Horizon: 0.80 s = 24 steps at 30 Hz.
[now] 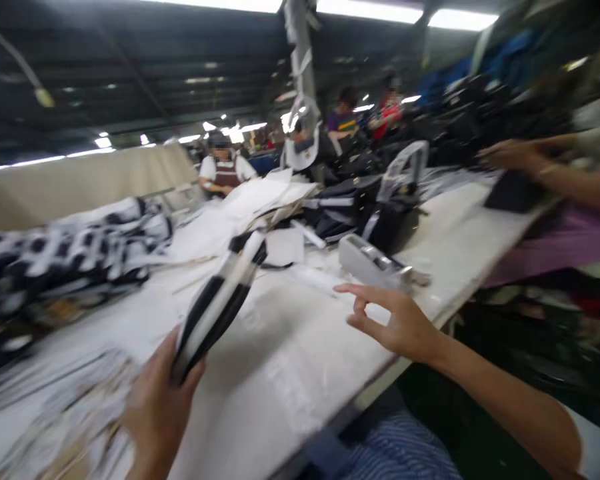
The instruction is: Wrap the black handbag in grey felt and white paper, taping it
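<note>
My left hand is closed around the lower end of a black-and-white striped piece, folded and seemingly of fabric, held tilted above the table. Its upper end points away from me toward the middle of the table. My right hand hovers near the table's front edge with nothing visible in it. Its index finger is stretched out and its thumb stands apart, while the other fingers curl. Just beyond it sits a grey-white object that looks like a tape dispenser. Motion blurs the fine details.
On the white table, black-and-white patterned pieces are heaped at left, with scraps nearer me. White sheets and black bags lie farther back. At right, a co-worker's hands hold a dark piece.
</note>
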Motion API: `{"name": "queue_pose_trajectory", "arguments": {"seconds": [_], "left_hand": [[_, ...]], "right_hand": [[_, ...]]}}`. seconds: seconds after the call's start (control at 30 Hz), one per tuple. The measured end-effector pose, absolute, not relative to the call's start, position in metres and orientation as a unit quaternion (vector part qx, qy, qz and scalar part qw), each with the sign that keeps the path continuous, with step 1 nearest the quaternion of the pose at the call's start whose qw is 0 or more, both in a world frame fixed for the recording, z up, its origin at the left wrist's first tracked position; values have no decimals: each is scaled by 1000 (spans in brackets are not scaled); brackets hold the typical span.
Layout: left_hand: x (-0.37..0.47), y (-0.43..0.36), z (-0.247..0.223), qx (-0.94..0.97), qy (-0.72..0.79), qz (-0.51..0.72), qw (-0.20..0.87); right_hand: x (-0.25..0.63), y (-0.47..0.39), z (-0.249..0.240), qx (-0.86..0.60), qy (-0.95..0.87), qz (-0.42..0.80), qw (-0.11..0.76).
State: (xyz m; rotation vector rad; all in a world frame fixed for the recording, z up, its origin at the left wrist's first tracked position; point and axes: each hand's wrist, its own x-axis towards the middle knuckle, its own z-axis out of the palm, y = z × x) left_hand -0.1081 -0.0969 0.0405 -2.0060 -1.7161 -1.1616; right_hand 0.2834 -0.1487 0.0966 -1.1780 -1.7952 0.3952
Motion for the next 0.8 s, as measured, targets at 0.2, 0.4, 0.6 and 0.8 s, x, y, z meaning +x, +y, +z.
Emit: {"name": "queue_pose_trajectory", "arguments": {"seconds": [0.2, 0.4, 0.6, 0.8], "left_hand": [[-99, -117, 73, -699, -560, -367, 252], [-67, -143, 65, -756, -463, -363, 286], [-44, -153, 6, -813, -423, -337, 213], [-32, -158, -15, -806, -445, -326, 217]], "right_hand": [[192, -139, 7, -343, -897, 238, 147], [157, -122, -16, -323, -919, 175, 146], [192, -149, 20, -121, -947, 136, 264], [182, -74, 67, -336, -859, 159, 353]]}}
